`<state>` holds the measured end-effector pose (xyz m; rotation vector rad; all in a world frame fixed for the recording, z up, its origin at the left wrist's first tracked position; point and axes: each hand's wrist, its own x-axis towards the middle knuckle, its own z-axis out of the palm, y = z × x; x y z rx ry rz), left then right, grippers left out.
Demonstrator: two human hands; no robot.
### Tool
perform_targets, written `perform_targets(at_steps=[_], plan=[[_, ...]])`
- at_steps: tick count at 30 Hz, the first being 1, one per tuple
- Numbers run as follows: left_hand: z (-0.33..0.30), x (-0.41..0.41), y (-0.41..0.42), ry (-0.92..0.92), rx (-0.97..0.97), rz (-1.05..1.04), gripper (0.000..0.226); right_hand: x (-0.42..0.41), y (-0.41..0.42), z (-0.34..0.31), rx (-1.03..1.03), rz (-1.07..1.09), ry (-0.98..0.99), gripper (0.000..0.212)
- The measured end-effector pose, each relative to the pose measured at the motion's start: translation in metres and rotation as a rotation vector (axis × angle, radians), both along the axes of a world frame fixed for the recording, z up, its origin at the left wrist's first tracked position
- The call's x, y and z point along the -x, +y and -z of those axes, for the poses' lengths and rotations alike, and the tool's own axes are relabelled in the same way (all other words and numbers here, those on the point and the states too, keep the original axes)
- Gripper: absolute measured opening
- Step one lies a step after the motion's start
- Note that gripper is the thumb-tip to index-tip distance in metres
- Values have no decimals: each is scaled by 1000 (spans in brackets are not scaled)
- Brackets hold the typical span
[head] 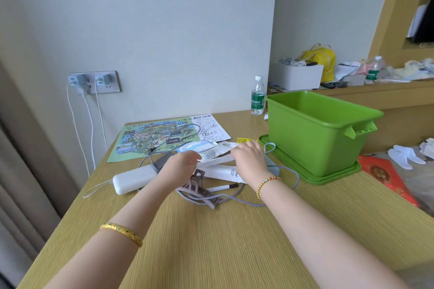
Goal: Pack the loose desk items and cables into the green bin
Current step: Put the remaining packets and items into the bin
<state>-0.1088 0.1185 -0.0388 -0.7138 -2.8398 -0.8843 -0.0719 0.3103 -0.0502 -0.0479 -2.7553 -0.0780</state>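
Note:
The green bin (314, 138) stands on its flat green lid (333, 176) at the desk's right side. Loose items lie in a pile mid-desk: a white power bank (131, 182), a mauve hair claw (199, 191), a marker pen (223, 187), a grey-purple cable (244, 202), white paper wrappers (218, 162) and a blue packet (197, 146). My left hand (179, 165) hovers over the pile's left part with fingers loosely curled near a wrapper. My right hand (250, 158) lies on the wrappers, its fingers curled onto the white paper.
A printed map sheet (162, 138) lies behind the pile. A water bottle (257, 97) stands by the wall. Two chargers sit in the wall socket (95, 82) with white leads hanging. A shelf at the right holds a white box (296, 76) and a yellow bag (321, 58).

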Motion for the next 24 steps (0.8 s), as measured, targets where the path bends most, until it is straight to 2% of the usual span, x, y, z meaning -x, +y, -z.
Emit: perform_targets(at_steps=[4,6,9,11,13,16,18,20,24], plan=[[-8,5,12,158,91,-34,44,-4,5,-13,28,-43,226,39],[-15,5,18,264,129,-69,35,-5,9,-21,109,-86,359,34],[-26,9,25,315,146,-113,22,-6,13,-26,241,-87,543,26],[-29,12,25,308,98,-171,23,-6,15,-23,300,20,608,37],[-29,14,21,269,21,-231,24,-8,18,-18,355,31,474,43],[-25,17,16,212,-84,-283,22,-9,17,-2,261,-92,-75,28],[-25,20,14,151,-174,-303,21,-10,14,11,134,-106,-318,34],[-26,24,12,79,-236,-309,23,-9,10,21,62,-103,-359,37],[-32,27,7,-102,-399,-345,26,-8,1,13,17,-75,-399,26]])
